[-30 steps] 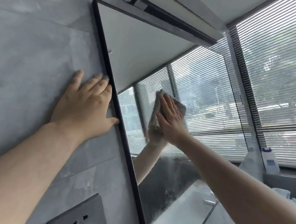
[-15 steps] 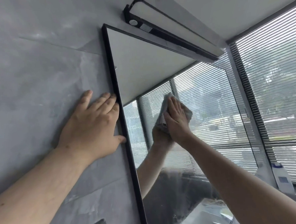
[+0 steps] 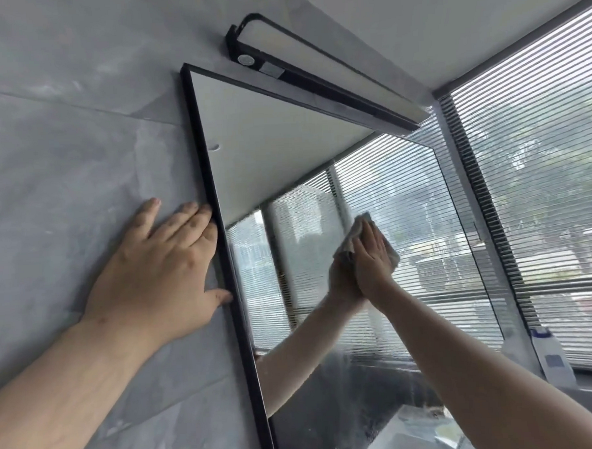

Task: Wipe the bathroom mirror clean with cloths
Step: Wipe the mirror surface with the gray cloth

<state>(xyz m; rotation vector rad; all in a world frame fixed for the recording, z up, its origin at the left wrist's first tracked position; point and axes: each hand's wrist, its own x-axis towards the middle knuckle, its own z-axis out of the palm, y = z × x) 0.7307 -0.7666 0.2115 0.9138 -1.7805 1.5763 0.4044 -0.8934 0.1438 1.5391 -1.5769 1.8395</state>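
A black-framed bathroom mirror (image 3: 294, 149) hangs on the grey tiled wall and reflects window blinds and my arm. My right hand (image 3: 372, 258) presses a folded grey cloth (image 3: 358, 229) flat against the glass near the mirror's middle. The cloth shows above and beside my fingers. My left hand (image 3: 159, 265) lies flat on the wall (image 3: 61, 150), fingers spread, with fingertips and thumb touching the mirror's left frame edge. The lower part of the glass looks streaked and hazy.
A black bar lamp (image 3: 317, 75) is mounted just above the mirror. Window blinds (image 3: 543, 194) fill the right side. A white bottle with a blue label (image 3: 552, 358) stands on the sill at the lower right.
My right hand has carried the cloth rightwards across the glass. The view has tilted upward, so the lamp is now fully in view. My left hand has stayed at the frame.
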